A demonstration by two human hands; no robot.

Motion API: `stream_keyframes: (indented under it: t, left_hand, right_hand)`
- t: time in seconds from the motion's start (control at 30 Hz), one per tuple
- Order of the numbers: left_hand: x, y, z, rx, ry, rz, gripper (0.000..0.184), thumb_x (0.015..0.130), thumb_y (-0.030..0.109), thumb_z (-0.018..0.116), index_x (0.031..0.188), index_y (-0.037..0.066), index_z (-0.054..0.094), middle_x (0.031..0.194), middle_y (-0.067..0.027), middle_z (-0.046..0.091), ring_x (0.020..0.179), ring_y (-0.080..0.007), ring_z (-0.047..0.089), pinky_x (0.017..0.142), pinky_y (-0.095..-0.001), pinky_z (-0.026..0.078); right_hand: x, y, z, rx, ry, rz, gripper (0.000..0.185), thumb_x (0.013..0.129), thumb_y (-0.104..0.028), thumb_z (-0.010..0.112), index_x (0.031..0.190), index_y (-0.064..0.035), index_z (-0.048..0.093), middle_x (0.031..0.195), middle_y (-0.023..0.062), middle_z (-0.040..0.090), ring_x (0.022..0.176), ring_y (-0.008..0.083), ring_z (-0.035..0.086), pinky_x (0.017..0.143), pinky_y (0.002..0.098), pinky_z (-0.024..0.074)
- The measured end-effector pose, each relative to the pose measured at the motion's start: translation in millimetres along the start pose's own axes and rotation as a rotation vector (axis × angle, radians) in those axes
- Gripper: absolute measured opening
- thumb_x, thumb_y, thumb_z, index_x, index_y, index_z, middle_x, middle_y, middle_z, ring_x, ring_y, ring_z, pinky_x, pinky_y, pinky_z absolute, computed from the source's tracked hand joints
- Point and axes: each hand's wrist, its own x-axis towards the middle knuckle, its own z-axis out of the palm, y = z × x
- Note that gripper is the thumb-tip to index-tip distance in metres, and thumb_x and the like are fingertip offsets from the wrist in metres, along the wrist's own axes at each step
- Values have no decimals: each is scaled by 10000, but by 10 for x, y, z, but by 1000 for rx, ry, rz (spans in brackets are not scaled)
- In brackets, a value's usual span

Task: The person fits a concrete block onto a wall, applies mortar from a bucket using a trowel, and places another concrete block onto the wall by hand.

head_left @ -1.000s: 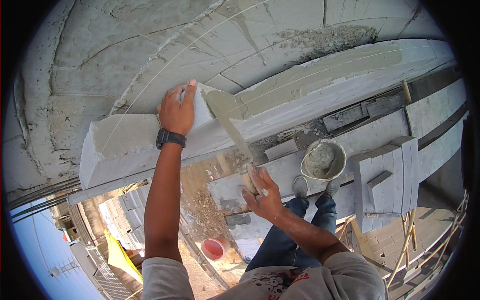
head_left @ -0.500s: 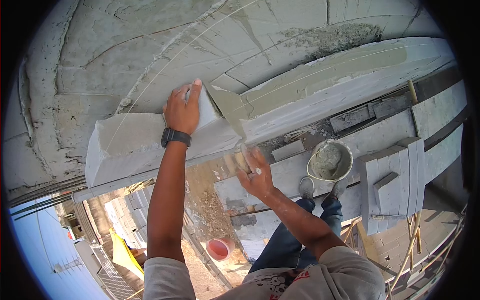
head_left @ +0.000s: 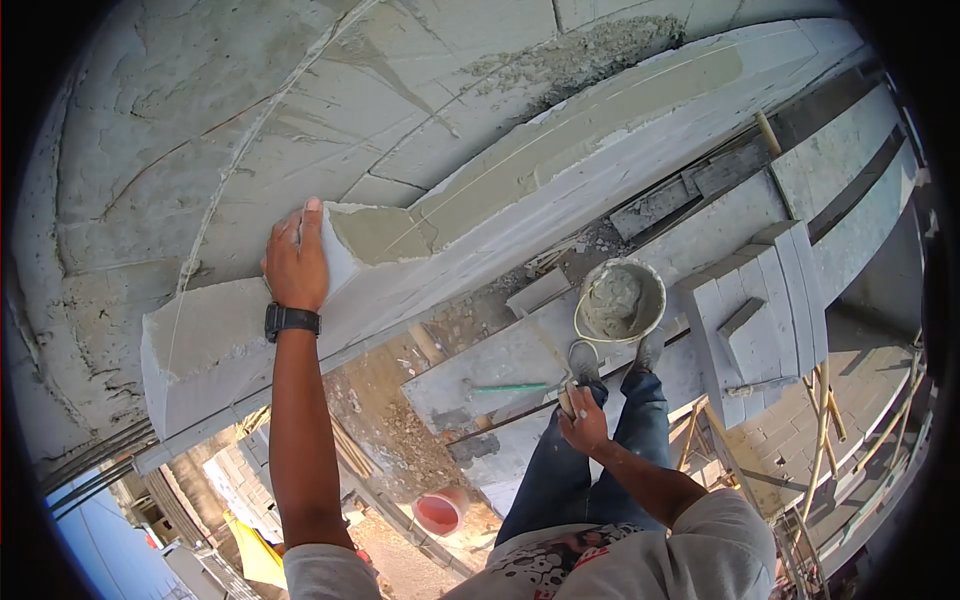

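Note:
My left hand (head_left: pixel 297 265), with a dark watch on its wrist, grips the upper edge of a pale building block (head_left: pixel 200 335) on the wall. Beside its fingers is the mortar-covered top (head_left: pixel 385 232) of the adjoining blocks. Lower down, in front of my legs, my right hand (head_left: pixel 586 425) is closed round the handle of a trowel (head_left: pixel 566 402). The trowel's thin blade is seen nearly edge-on, pointing up toward a bucket of wet mortar (head_left: pixel 615 302).
Stacked pale blocks (head_left: pixel 750 300) stand right of the bucket on the scaffold planks (head_left: pixel 440 395). A thin green stick (head_left: pixel 508 387) lies on a plank. Far below is a pink bucket (head_left: pixel 440 510). Bamboo poles (head_left: pixel 818 440) rise at the right, and the platform edge drops to the ground.
My right hand has moved with the trowel from the block's lower edge down toward my legs. The mortar hanging at the joint is gone. My left hand stays on the block; the view has shifted.

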Motion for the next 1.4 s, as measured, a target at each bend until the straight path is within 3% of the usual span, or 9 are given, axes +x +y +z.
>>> stream_keyframes:
  t: [0.13,0.23,0.53,0.6,0.8,0.9,1.0,1.13,1.4]
  left_hand:
    - [31,-74,12,-90,-46,130,642,1065,501,346,1263,-44,623,1240,-258,626,1190,-431,539,1036,-461,386]
    - [161,-268,-2,-124,-195,48,693,1078,475,323,1464,-92,422,1537,-241,422,1445,-353,370,1199,-389,255]
    - [166,-308,-626,-308,-227,-19,641,1046,469,460,1446,-32,483,1423,-163,543,1312,-261,498,1114,-370,342]
    - [120,-317,-869,55,-118,205,575,1048,403,489,1423,-34,501,1387,-182,556,1292,-292,514,1105,-422,365]
    - [-1686,2348,269,-126,206,550,413,1031,219,544,1337,-58,559,1376,-226,566,1283,-343,537,1081,-425,417]
    - [-2559,3185,1736,-382,-408,553,430,967,177,600,1337,-37,551,1339,-214,580,1281,-329,536,1082,-448,412]
    - [-3432,3391,3531,-485,-988,281,526,974,206,645,1418,-25,482,1331,-219,595,1236,-275,583,1049,-386,446]
    - [-4736,3564,4849,-435,-1364,237,549,984,279,652,1400,-41,490,1322,-239,607,1223,-280,608,1046,-368,466]
    - [-5599,3789,5071,-301,-1633,135,577,976,350,660,1370,-47,521,1310,-233,625,1205,-279,628,1028,-357,474]
  right_hand:
    - [-100,1210,29,-305,-204,417,521,849,-182,613,1321,-29,454,1202,220,538,1074,415,621,892,489,549]
    - [390,1265,-430,-199,-249,852,504,778,-169,669,1261,-66,572,1283,211,570,1124,415,632,934,496,535]
    - [290,1806,-657,262,-240,693,525,869,-391,697,1211,1,636,1126,237,685,1065,397,661,931,468,516]
    - [-36,2026,-852,267,-86,686,540,878,-391,689,1227,15,622,1082,238,695,1053,403,663,923,469,512]
    - [-962,3549,-1277,243,196,1123,515,848,-364,702,1223,-13,664,1160,267,668,1013,424,669,920,453,520]
    - [-1524,4737,-1001,-154,-51,974,683,855,-474,714,1324,8,592,1336,226,606,1230,370,587,989,432,506]
    - [-1439,4732,-1671,1308,869,1508,914,817,-596,732,1473,-28,446,1480,254,459,1294,395,524,1034,470,475]
    - [-1013,5096,-2217,2387,1199,982,1157,782,-760,665,1606,-136,144,1611,208,247,1396,455,384,1121,584,328]
    - [-491,5100,-2762,1967,1540,875,1167,795,-856,529,1601,-101,151,1624,209,223,1486,436,225,1168,604,223]
